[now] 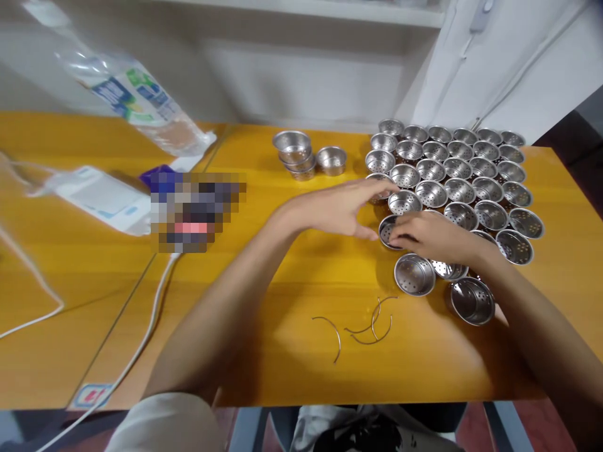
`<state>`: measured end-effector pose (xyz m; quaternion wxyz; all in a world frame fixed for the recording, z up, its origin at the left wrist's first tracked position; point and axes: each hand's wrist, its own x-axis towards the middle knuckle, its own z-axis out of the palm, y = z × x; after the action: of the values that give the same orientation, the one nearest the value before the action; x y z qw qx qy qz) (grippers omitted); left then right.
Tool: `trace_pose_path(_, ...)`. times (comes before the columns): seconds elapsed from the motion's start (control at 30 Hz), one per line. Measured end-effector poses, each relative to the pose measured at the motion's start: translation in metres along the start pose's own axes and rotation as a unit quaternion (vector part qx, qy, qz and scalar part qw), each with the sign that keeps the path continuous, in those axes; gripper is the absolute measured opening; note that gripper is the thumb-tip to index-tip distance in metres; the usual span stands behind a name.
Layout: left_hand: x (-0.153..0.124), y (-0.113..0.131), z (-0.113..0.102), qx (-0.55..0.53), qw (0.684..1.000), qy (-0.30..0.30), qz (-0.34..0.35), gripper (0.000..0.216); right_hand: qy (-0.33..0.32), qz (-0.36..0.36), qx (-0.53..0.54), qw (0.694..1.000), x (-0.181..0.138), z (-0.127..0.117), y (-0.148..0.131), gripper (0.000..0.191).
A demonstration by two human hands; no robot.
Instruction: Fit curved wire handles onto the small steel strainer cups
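Small round metal cups with perforated bottoms stand close together in rows on the right of the table. My left hand (342,206) reaches to the left edge of these rows, thumb and fingers apart. Its fingertips are over one perforated cup (377,196), and its thumb is beside another cup (387,233). My right hand (431,235) is at that second cup, its fingers curled together over the opening. What they pinch, if anything, is hidden. Nearer me are a tilted cup (414,275) and a deeper-looking cup (472,301). Several thin curved metal wires (338,339) lie in front.
A short stack of cups (293,150) and a single cup (331,162) stand at the back. To the left are a plastic bottle (141,94), a white power strip or box (101,198), a blurred-out object (202,210) and a white cable (153,320). A wall bounds the back.
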<state>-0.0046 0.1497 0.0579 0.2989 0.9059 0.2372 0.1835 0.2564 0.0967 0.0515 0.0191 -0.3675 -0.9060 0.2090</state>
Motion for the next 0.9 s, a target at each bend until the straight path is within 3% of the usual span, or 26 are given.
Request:
trace_pose_path(0.1, 0.004, 0.008, 0.014, -0.013, 1.000, 0.018, -0.009, 0.093, 0.132, -0.010, 0.065, 0.989, 0.000, -0.005, 0.000, 0.023)
trace_pose_path(0.2, 0.010, 0.022, 0.017, -0.043, 0.996, 0.068, -0.031, 0.078, 0.247, 0.020, 0.122, 0.961, -0.003, -0.013, -0.004, 0.029)
trace_pose_path(0.27, 0.011, 0.032, 0.017, -0.048, 0.992, 0.113, -0.039, 0.070, 0.284, 0.018, 0.141, 0.948, -0.007, -0.018, -0.009, 0.037)
trace_pose_path(0.37, 0.011, 0.043, 0.015, -0.029, 0.987, 0.150, -0.043, 0.069, 0.289, 0.007, 0.155, 0.945, -0.011, -0.023, -0.018, 0.045)
trace_pose_path(0.63, 0.005, 0.045, 0.015, -0.061, 0.988, 0.138, -0.024, 0.063, 0.274, -0.040, 0.188, 0.942, -0.005, -0.018, -0.016, 0.064)
trace_pose_path(0.7, 0.004, 0.045, 0.013, -0.070, 0.990, 0.118, -0.022, 0.060, 0.295, -0.037, 0.245, 0.923, -0.001, -0.015, -0.007, 0.062)
trace_pose_path(0.8, 0.003, 0.039, -0.001, -0.101, 0.990, 0.098, -0.012, 0.064, 0.331, -0.014, 0.392, 0.858, -0.002, -0.021, -0.002, 0.057)
trace_pose_path(0.87, -0.001, 0.023, -0.019, -0.101, 0.984, 0.147, -0.019, 0.069, 0.341, -0.024, 0.455, 0.823, -0.010, -0.029, -0.012, 0.053)
trace_pose_path(0.9, -0.005, 0.012, -0.030, -0.085, 0.976, 0.195, -0.033, 0.070, 0.337, -0.043, 0.448, 0.827, -0.014, -0.032, -0.021, 0.051)
